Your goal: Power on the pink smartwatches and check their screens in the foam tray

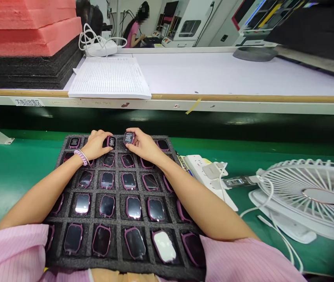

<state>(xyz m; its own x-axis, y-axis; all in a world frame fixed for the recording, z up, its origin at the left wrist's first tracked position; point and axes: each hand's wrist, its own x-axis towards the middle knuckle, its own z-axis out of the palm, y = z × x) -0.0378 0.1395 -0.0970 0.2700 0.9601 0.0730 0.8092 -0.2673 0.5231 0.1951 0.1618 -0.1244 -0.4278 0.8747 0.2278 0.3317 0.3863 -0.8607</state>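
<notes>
A black foam tray (93, 223) lies before me, its square pockets filled with rows of purple-framed smartwatch bodies. At its far edge my left hand (98, 143) pinches one smartwatch (112, 141), whose screen shows lines of text. Just to the right, my right hand (140, 144) grips another smartwatch (128, 138) between thumb and fingers, its screen lit with text too. Both are at the tray's back row, close together but apart. One lit watch (74, 142) sits in the back left pocket. Near the front, another watch (164, 246) has a white face; most others are dark.
To the right stand a white power strip (199, 168) with a plugged charger and a white fan (322, 194) with loose cables. On the shelf above are a paper stack (111, 78), red foam blocks (29, 31) and a white cabled device (101, 47). A co-worker (134, 29) sits beyond.
</notes>
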